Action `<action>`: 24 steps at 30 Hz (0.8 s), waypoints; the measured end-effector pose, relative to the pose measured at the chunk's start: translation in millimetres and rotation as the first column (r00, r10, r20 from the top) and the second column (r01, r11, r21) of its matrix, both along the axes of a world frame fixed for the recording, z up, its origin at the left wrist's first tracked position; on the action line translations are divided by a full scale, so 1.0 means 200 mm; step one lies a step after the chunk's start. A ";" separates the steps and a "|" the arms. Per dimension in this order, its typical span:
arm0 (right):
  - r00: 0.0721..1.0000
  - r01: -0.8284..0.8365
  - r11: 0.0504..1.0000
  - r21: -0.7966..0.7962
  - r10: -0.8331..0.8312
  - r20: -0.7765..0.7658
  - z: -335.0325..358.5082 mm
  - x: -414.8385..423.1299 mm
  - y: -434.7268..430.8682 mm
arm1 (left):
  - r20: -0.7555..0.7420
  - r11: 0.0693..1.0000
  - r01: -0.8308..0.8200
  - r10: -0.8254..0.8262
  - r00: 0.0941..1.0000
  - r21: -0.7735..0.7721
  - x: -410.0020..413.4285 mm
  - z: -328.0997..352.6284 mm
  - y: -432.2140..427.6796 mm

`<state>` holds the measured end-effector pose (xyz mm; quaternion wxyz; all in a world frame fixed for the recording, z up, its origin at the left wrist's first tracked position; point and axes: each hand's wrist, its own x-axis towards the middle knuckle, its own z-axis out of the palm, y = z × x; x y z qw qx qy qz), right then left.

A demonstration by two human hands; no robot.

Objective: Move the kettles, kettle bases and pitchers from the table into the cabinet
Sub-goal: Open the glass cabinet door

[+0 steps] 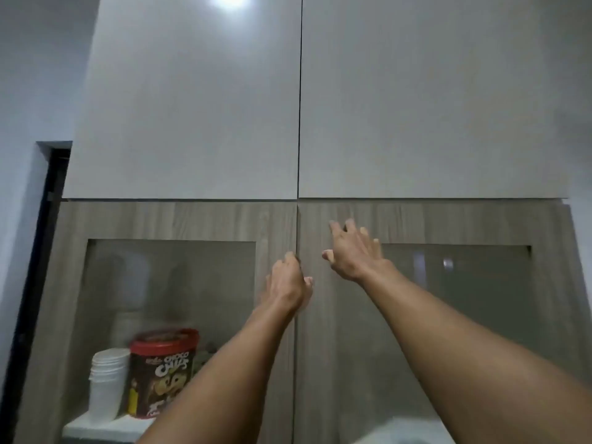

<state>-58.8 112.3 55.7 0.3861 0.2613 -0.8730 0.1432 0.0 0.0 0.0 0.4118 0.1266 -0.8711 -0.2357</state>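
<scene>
Head view showed both hands up at the cabinet. The left hand curled its fingers at the door seam; the right hand lay spread and empty on the right door. No kettle, base or pitcher was visible. A slipping fingertip hold could have let the door snap shut on fingers.

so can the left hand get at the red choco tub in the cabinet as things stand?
Probably not. The red choco tub sits behind the glass pane of the left wooden door, which looks shut. The left hand is at that door's inner edge by the centre seam; the door would have to swing open first.
</scene>
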 end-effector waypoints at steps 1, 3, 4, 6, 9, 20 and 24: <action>1.000 -0.008 1.000 -0.003 0.008 -0.017 0.05 -0.06 -0.04 | -0.025 1.000 0.013 -0.013 1.000 0.010 -0.08 0.03 -0.02; 0.999 -0.011 1.000 -0.025 0.010 -0.042 0.14 -0.18 -0.12 | -0.069 0.999 0.029 -0.027 0.997 0.032 -0.22 0.09 -0.07; 0.999 -0.017 0.999 -0.029 0.016 -0.029 0.18 -0.22 -0.15 | -0.072 0.999 0.020 -0.017 0.997 0.041 -0.28 0.12 -0.10; 0.999 -0.017 1.000 -0.016 0.017 -0.045 0.22 -0.32 -0.22 | -0.095 0.999 -0.020 0.024 0.995 0.044 -0.39 0.14 -0.13; 0.997 -0.025 0.999 -0.022 0.023 -0.069 0.24 -0.43 -0.27 | -0.156 0.994 -0.111 0.112 0.981 0.015 -0.52 0.14 -0.17; 0.985 -0.139 0.974 -0.178 0.155 0.080 0.29 -0.17 -0.20 | 0.013 0.959 0.037 -0.042 0.999 0.283 -0.30 0.04 -0.09; 0.980 -0.165 0.953 -0.255 0.187 0.062 0.21 0.05 -0.09 | 0.010 0.915 0.140 -0.155 0.988 0.379 -0.10 -0.02 0.03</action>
